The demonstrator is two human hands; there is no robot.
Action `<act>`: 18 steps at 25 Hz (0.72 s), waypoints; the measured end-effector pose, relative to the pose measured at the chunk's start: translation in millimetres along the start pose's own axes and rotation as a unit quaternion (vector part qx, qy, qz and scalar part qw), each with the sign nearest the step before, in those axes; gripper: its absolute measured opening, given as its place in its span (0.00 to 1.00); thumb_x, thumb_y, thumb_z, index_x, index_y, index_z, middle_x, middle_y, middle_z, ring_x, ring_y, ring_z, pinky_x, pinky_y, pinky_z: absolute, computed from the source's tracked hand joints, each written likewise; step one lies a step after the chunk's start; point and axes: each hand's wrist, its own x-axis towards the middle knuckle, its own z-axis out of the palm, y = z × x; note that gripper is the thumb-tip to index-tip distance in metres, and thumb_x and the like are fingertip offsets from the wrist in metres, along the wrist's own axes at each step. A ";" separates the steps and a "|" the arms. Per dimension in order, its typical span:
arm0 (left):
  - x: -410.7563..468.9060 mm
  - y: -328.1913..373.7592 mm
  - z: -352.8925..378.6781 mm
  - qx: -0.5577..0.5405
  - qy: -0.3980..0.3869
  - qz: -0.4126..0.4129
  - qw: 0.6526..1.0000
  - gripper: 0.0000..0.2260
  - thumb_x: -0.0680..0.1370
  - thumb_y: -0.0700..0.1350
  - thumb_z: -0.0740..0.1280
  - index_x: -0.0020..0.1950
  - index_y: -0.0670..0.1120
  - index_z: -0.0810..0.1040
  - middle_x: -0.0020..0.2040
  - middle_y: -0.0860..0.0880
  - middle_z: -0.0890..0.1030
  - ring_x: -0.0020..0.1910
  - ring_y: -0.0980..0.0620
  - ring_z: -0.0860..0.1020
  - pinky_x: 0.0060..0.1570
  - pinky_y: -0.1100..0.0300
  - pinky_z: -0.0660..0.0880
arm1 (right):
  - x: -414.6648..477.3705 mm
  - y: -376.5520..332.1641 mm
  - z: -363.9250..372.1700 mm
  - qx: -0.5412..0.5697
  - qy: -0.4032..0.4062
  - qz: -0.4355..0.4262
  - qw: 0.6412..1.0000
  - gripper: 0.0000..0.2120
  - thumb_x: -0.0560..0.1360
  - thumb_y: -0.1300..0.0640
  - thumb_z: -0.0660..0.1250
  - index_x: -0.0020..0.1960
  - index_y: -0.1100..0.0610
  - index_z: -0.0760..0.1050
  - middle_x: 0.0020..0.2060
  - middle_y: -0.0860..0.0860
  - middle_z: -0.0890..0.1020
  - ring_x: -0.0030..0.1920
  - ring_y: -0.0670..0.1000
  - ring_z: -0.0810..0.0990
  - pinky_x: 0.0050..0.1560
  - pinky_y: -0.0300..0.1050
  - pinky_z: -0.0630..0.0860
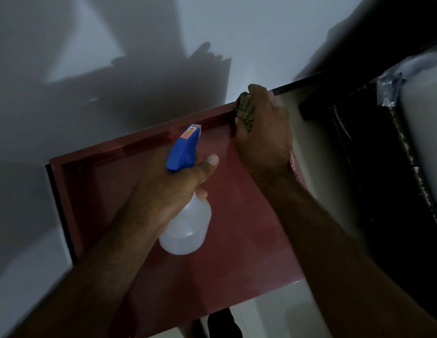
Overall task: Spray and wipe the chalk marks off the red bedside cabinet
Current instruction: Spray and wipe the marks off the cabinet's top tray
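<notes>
Red cabinet (249,228): white wall (139,32) behind, dark furniture (347,167) right; bottle (188,223), cloth (244,111) over top.

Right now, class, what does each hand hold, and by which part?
Left hand: spray bottle, by its neck. Right hand: cloth, bunched in the fist.

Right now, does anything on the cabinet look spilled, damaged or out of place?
Nothing spilled or askew. One oddity: a pale speckled patch at the right edge of the cabinet, beside the right hand holding the cloth; chalk or wear, unclear. Left hand holds the bottle.
</notes>
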 end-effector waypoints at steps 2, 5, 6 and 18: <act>0.5 -0.8 1.4 -0.009 -0.004 0.002 1.000 0.19 0.73 0.58 0.73 0.46 0.42 0.76 0.35 0.40 0.83 0.32 0.53 0.83 0.44 0.52 0.77 | -3.8 4.8 -7.8 0.067 -0.003 0.024 0.997 0.25 0.75 0.59 0.70 0.72 0.54 0.74 0.54 0.52 0.85 0.54 0.57 0.81 0.48 0.42 0.69; 3.4 -2.6 1.2 0.002 -0.011 0.005 1.000 0.18 0.74 0.58 0.72 0.44 0.43 0.76 0.35 0.41 0.83 0.32 0.53 0.83 0.45 0.52 0.77 | 4.3 19.5 -28.5 0.139 0.027 0.096 0.985 0.27 0.73 0.55 0.70 0.71 0.50 0.73 0.54 0.44 0.85 0.51 0.47 0.84 0.54 0.48 0.81; 4.0 -2.4 0.9 0.003 -0.013 0.002 1.000 0.17 0.74 0.59 0.72 0.43 0.45 0.76 0.35 0.42 0.83 0.32 0.53 0.83 0.44 0.53 0.76 | 9.9 26.0 -37.3 0.152 0.035 0.105 0.982 0.27 0.72 0.54 0.70 0.71 0.50 0.73 0.53 0.43 0.85 0.50 0.43 0.85 0.55 0.48 0.82; 8.8 -7.9 4.1 -0.035 -0.012 0.009 0.999 0.14 0.73 0.56 0.74 0.44 0.48 0.76 0.31 0.52 0.80 0.33 0.51 0.84 0.49 0.48 0.79 | 82.7 89.8 -48.7 0.066 -0.177 -0.162 0.969 0.22 0.75 0.64 0.72 0.67 0.54 0.75 0.55 0.49 0.85 0.50 0.57 0.84 0.49 0.55 0.82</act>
